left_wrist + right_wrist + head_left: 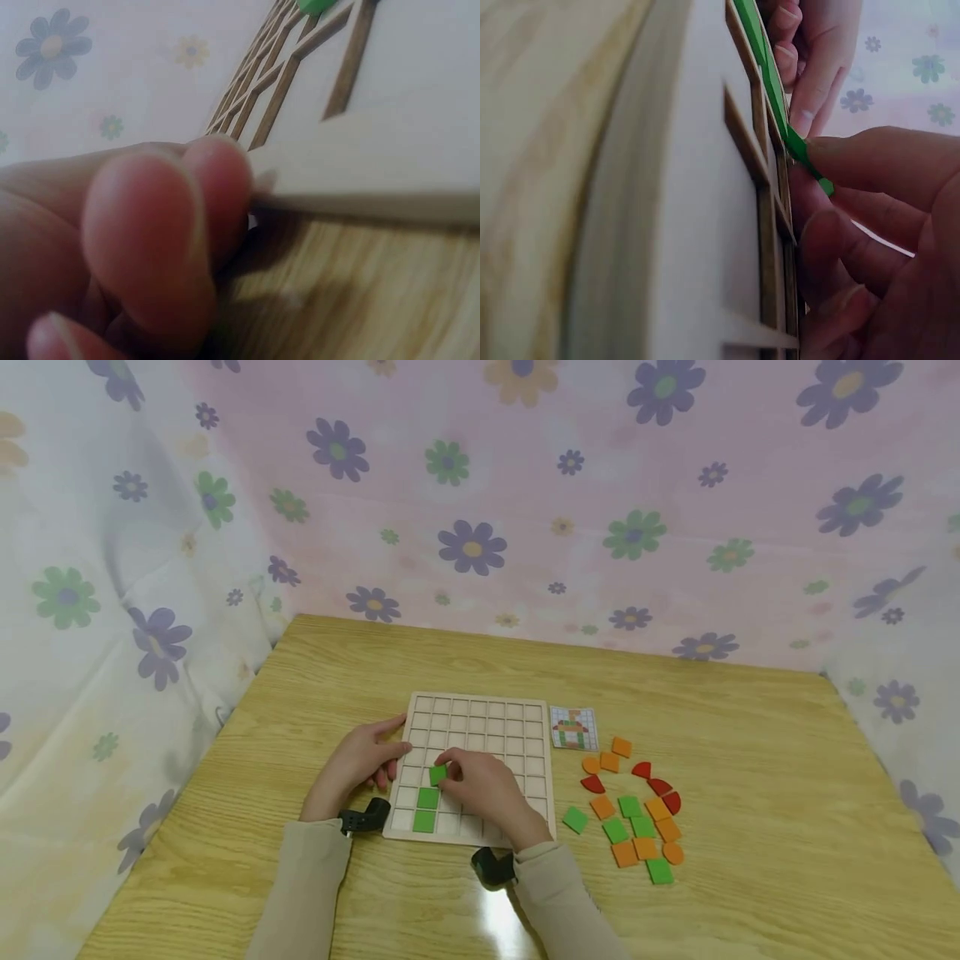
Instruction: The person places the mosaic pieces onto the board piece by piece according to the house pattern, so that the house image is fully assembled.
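Note:
A wooden grid board (pixel 467 703) lies on the table, with two green square tiles (pixel 424 820) in adjoining cells of its left part. My right hand (pixel 483 787) reaches over the board and pinches another green square tile (pixel 438 775) between thumb and fingertips, just above those two in the head view. Seen from the right wrist, this tile (pixel 801 154) is tilted against the grid. My left hand (pixel 362 757) rests at the board's left edge, thumb at the rim and index finger stretched forward. In the left wrist view, fingertips (pixel 221 172) are right at the board's side.
Right of the board lies a small pattern card (pixel 574 728). Nearer me are loose tiles: green squares (pixel 576 819), orange squares (pixel 624 854), orange round pieces (pixel 673 853) and red curved pieces (pixel 592 784). A flowered cloth (pixel 525 585) hangs behind the table.

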`<state>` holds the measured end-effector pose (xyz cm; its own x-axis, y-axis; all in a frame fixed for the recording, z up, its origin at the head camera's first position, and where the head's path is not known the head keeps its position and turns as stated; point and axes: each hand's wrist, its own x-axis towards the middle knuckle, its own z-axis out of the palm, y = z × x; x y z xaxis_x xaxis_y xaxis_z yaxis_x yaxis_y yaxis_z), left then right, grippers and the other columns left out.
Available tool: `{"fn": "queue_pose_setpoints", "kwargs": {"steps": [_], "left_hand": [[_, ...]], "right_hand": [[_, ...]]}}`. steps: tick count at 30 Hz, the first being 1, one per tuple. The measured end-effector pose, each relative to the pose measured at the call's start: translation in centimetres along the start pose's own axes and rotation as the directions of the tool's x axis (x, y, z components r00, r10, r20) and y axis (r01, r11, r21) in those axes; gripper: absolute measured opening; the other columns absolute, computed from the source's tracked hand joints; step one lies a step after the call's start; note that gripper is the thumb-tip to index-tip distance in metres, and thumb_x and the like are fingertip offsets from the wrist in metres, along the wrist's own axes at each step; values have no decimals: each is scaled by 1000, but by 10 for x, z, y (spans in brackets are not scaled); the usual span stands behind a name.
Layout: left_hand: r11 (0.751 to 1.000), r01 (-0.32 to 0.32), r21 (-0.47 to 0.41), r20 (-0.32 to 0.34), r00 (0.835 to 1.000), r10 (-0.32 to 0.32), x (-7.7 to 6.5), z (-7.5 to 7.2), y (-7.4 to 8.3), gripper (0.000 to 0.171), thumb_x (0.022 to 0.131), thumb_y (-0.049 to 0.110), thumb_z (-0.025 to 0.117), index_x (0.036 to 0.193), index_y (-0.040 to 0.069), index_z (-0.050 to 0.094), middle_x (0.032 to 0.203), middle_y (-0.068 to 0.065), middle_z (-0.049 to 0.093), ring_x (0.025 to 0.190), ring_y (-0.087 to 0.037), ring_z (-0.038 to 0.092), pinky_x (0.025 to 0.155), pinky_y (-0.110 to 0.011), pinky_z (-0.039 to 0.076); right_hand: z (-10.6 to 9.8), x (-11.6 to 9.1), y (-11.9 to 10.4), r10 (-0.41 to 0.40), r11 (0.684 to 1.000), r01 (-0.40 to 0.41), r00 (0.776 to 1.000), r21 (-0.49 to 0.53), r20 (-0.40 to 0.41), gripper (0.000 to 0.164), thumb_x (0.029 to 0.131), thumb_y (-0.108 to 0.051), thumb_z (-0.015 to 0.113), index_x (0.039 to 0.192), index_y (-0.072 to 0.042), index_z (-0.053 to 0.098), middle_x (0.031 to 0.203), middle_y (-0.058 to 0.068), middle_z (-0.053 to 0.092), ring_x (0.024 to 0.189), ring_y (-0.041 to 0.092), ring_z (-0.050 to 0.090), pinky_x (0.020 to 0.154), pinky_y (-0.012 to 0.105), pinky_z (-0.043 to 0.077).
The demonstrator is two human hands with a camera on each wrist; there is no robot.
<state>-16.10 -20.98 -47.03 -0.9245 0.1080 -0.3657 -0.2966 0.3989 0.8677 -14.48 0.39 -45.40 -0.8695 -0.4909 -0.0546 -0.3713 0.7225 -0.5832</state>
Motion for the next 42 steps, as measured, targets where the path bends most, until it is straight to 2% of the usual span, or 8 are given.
{"fn": "queue_pose_setpoints", "kwargs": {"steps": [5, 10, 20, 34, 42], "left_hand": [[1000, -2, -8, 16, 1000, 3, 1, 1, 0, 55, 84, 35, 61, 133, 38, 38, 59, -16, 57, 37, -22, 49, 36, -28, 39], [1000, -9, 26, 3, 1000, 9, 1, 1, -1, 54, 84, 34, 61, 133, 38, 38, 58, -16, 57, 37, -23, 50, 36, -30, 39], [999, -21, 35, 5, 1000, 21, 0, -2, 0, 54, 85, 35, 60, 133, 39, 37, 59, -17, 58, 38, -24, 50, 36, -31, 39], [999, -30, 36, 10, 1000, 30, -1, -1, 2, 55, 85, 33, 59, 135, 35, 36, 58, -17, 57, 38, -23, 50, 36, -31, 40], [999, -17, 33, 11, 1000, 17, -2, -1, 2, 54, 86, 33, 59, 135, 35, 36, 59, -17, 57, 38, -23, 50, 36, -31, 40]], "right_hand": [[3, 0, -1, 26, 999, -26, 1000, -25, -9, 24, 83, -30, 61, 105, -21, 62, 67, -14, 50, 55, 6, 45, 51, 23, 38], [5, 2, -4, 40, 998, -41, 999, -38, -15, 24, 82, -30, 63, 104, -22, 62, 67, -14, 50, 55, 5, 45, 50, 22, 37], [6, 2, -10, 45, 997, -46, 999, -59, -16, 26, 81, -31, 65, 104, -20, 62, 66, -14, 49, 54, 4, 44, 49, 22, 36], [8, 1, -7, -6, 996, 3, 999, -92, -38, 25, 81, -29, 65, 105, -24, 64, 65, -15, 48, 55, 4, 43, 48, 21, 35], [7, 0, -9, 7, 996, -10, 999, -88, -36, 24, 81, -30, 65, 104, -22, 64, 65, -14, 47, 55, 5, 43, 48, 22, 35]]}}
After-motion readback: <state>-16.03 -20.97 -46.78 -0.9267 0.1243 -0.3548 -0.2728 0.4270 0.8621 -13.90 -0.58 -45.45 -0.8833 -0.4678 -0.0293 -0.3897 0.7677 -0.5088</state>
